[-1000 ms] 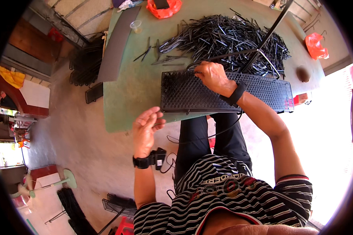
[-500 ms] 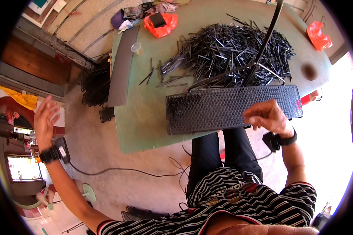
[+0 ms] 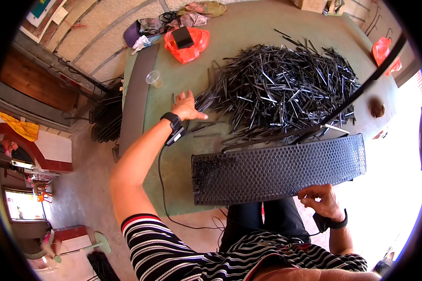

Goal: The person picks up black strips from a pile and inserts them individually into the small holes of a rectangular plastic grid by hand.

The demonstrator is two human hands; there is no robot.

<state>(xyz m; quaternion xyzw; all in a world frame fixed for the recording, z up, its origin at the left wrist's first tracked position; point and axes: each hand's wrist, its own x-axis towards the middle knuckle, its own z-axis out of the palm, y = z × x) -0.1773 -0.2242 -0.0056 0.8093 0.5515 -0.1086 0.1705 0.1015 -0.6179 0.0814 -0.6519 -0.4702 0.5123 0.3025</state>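
My left hand [image 3: 188, 107] reaches over the green table with its fingers spread, beside the left fringe of a heap of thin black strips [image 3: 286, 89]. Nothing shows in its grasp. In front of me a long black panel full of holes [image 3: 276, 171] lies along the table's near edge, its left end darker and filled with short black pieces [image 3: 211, 175]. At the panel's near edge, right of its middle, is my right hand [image 3: 321, 200]. Its fingers are curled in together, and whatever they may hold is hidden.
A black bar [image 3: 361, 91] slants over the heap, toward the upper right. On the table's left lie a long grey perforated strip [image 3: 138, 98], a clear plastic cup [image 3: 153, 78] and a red bag [image 3: 192, 47] with a black box on it. A cable [image 3: 162, 182] trails from my left wrist.
My left hand has swung from out over the floor at the left to the loose strips on the table. The right hand has shifted from above the panel to its near edge.
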